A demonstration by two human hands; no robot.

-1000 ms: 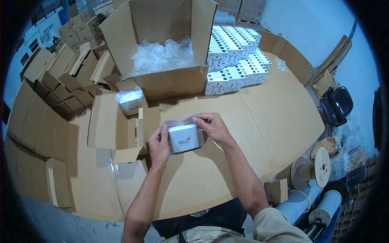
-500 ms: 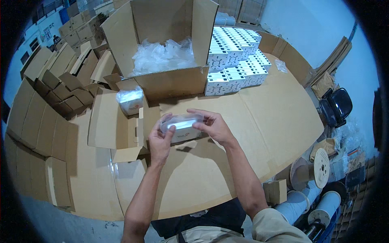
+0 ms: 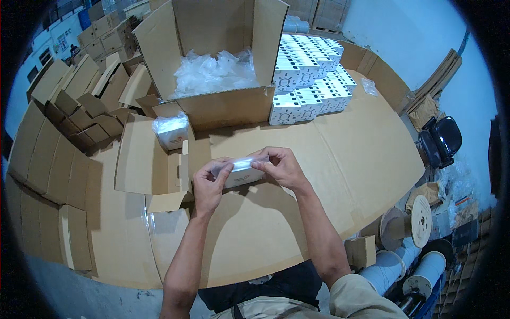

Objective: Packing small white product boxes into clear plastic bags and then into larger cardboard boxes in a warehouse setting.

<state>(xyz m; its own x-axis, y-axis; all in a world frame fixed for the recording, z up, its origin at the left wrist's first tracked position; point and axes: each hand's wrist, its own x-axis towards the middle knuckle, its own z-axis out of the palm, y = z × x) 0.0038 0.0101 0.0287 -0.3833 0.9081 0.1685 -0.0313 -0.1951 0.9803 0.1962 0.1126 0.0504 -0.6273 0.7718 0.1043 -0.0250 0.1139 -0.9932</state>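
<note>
A small white box in a clear plastic bag (image 3: pixel 244 177) is between my hands, over the cardboard-covered table. My left hand (image 3: pixel 211 179) pinches the bag at the box's left end, thumb on top. At the right end my right hand (image 3: pixel 280 167) is closed on the bag's upper edge, thumb and fingers together. To the left stands an open brown carton (image 3: pixel 139 159), with another bagged white box (image 3: pixel 171 131) in its far part. Behind, a large open carton (image 3: pixel 234 109) holds a heap of clear plastic bags (image 3: pixel 215 73).
White boxes (image 3: pixel 303 80) are stacked at the back right. Several open brown cartons (image 3: pixel 79 101) crowd the left side. A loose plastic bag (image 3: pixel 368 86) lies near the table's far right rim. Beyond the right edge are cable reels (image 3: pixel 421 214) and a black chair (image 3: pixel 440 139).
My fingers have closed in on the bag's upper edge, which is now folded down and tighter over the box. The right hand's raised fingers have curled in.
</note>
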